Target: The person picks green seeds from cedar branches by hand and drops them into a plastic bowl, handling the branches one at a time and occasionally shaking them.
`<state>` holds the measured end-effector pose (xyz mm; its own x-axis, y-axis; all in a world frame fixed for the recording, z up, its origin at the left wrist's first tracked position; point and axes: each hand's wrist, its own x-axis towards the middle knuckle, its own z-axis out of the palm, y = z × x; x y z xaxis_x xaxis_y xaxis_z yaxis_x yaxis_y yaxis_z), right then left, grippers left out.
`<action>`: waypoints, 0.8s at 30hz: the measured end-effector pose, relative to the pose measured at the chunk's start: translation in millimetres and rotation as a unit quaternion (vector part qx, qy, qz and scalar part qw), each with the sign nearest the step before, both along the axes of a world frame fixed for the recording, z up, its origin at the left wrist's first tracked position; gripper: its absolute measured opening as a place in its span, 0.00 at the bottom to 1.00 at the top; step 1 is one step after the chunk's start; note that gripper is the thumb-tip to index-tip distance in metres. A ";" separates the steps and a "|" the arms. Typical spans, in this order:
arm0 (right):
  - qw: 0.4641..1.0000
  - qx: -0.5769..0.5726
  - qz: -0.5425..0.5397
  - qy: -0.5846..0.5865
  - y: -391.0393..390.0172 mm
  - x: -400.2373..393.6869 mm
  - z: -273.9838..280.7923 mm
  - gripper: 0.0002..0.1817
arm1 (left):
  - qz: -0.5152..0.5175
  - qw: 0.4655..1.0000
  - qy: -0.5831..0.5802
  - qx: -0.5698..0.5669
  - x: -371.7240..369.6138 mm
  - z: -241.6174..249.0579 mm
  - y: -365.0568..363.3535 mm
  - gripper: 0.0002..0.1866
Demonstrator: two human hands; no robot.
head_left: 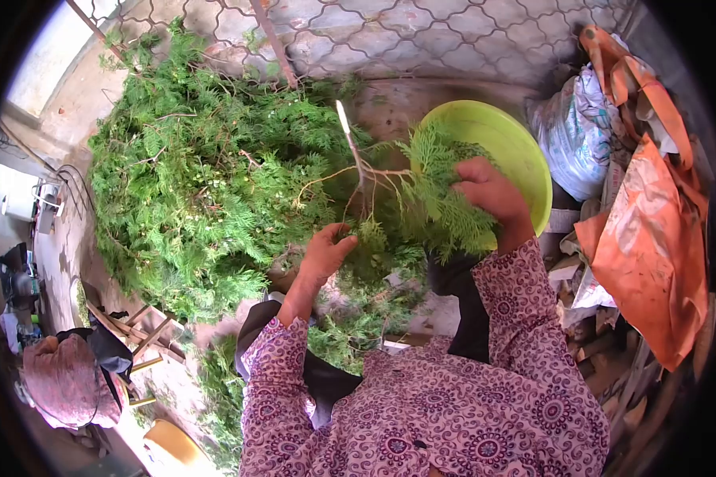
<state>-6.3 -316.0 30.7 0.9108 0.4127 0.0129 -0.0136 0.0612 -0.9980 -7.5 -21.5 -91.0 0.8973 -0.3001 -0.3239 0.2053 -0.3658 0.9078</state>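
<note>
A cut conifer branch (361,163) with a pale bare end pointing up is in front of me, its leafy green sprays (441,199) fanning out to the right. My right hand (489,191) is closed on the tips of these sprays, at the near edge of a lime-green basin (535,171). My left hand (326,250) has its fingers curled at the lower twigs of the same branch, and its thumb and index finger pinch there. Small dark green bits lie inside the basin. To the left a big heap of conifer greenery (207,175) reaches up to the mesh.
Wire mesh (422,32) runs along the back wall. An orange sack (648,254) and a white plastic sack (577,131) stand at the right, above stacked wood. More greenery (350,326) lies between my legs. A yellow tub (173,444) and a wooden frame (147,330) are lower left.
</note>
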 end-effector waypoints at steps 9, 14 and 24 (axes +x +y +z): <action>0.986 -0.122 -0.108 0.039 26.8 13.5 -3.5 0.10 | 0.121 0.925 0.230 -0.277 1.4 19.6 -2.9 0.09; 0.978 -0.015 -0.199 0.059 39.6 11.2 -0.1 0.11 | 0.152 0.891 0.269 -0.333 2.4 32.4 -0.4 0.10; 0.985 -0.157 0.073 0.025 90.5 -7.0 -11.8 0.13 | 0.173 0.875 0.261 -0.369 10.9 39.2 6.6 0.11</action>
<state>-13.3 -225.6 18.9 0.8381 0.5151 -0.1794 -0.0491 -0.2562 -0.9654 3.5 -14.9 -51.8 0.7635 -0.3389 -0.5498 0.6449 0.4463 0.6204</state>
